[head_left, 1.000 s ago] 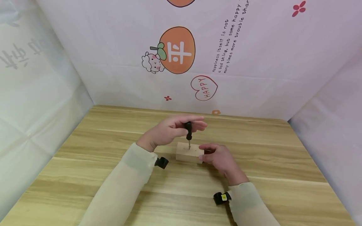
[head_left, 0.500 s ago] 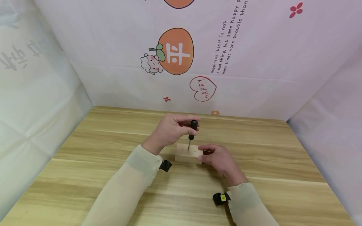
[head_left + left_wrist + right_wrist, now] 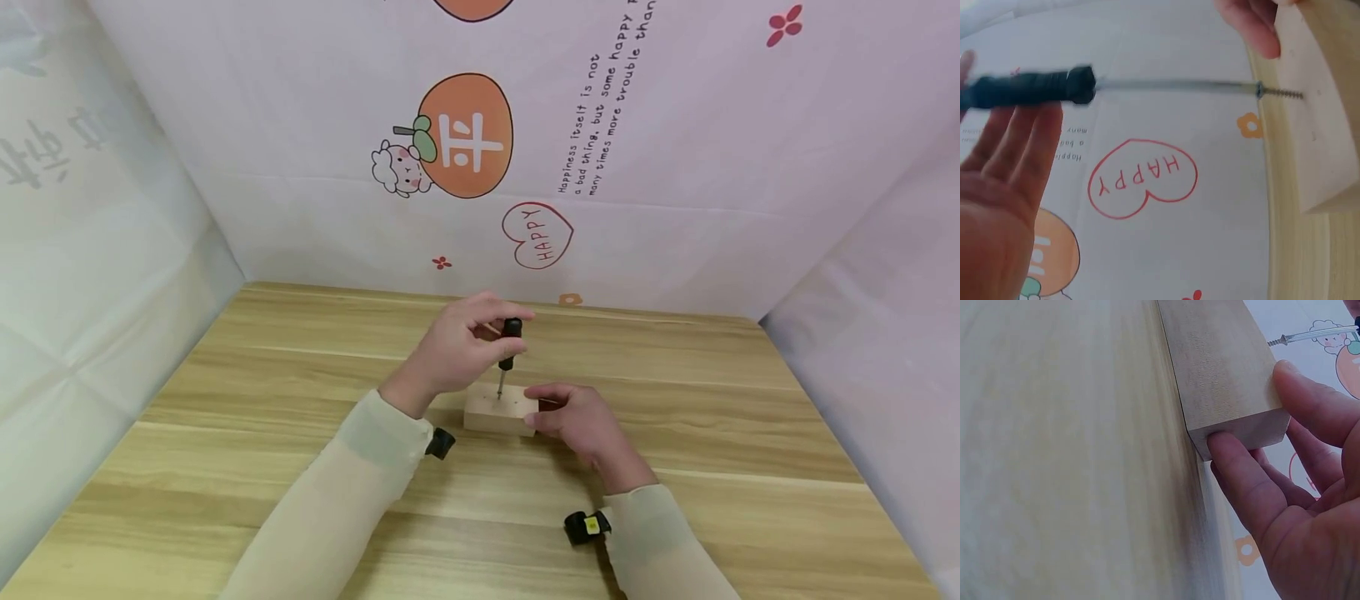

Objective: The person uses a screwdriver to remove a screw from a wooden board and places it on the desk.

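Note:
My left hand [image 3: 465, 343] holds a black-handled screwdriver [image 3: 512, 330] between thumb and fingers, its shaft pointing down. The tip meets the head of a screw [image 3: 1282, 93], whose threaded end is at the top face of a pale wooden block [image 3: 501, 417]; much of the thread shows above the wood. Small marks dot that face on either side of the screw. At the block's right end, my right hand [image 3: 581, 421] grips it, thumb on the near side and index finger at the far top edge. In the right wrist view, a fingertip [image 3: 1225, 447] presses the block's end face.
The block lies on a wood-grain table [image 3: 315, 400], toward its back edge. Behind it rises a printed white cloth [image 3: 660, 242], with further cloth walls at left and right. Both wrists carry small black cameras, one [image 3: 441, 443] close to the block's left.
My left hand's fingers, more outstretched a second ago, have drawn in around the handle. The screwdriver's top has swung slightly right. Block and right hand hold their place.

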A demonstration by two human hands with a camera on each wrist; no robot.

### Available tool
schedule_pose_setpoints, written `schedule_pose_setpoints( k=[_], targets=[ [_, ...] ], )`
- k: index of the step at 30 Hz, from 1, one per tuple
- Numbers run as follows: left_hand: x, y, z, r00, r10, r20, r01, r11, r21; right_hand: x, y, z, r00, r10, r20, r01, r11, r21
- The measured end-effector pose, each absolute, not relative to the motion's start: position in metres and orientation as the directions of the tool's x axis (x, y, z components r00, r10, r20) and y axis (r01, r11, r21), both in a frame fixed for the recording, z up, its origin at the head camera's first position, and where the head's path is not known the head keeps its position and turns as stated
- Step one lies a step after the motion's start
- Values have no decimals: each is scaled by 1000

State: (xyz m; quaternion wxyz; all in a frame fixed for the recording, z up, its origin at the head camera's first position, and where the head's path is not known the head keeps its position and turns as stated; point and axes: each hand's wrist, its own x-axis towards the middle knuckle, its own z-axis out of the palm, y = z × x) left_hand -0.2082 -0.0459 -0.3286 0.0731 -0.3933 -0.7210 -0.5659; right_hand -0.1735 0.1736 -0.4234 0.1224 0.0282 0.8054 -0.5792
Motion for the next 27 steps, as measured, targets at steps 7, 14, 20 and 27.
schedule_pose_setpoints(
  k=[7, 14, 20, 27],
  targets=[
    [-210, -52, -325, -645, 594, 480, 530, -105, 842, -174, 174, -423, -969, -93, -228, 183, 352, -918],
    [-204, -46, -324, -757, 402, 515, 590, 83, 803, -174, 174, -424, -970, -90, -224, 180, 352, -919],
    [-205, -44, -326, -667, 438, 603, 690, 58, 721, -174, 174, -425, -970, -91, -224, 179, 350, -919],
    [-205, -46, -326, -677, 450, 583, 676, 67, 734, -175, 173, -425, -969, -90, -228, 182, 359, -915]
  ],
)
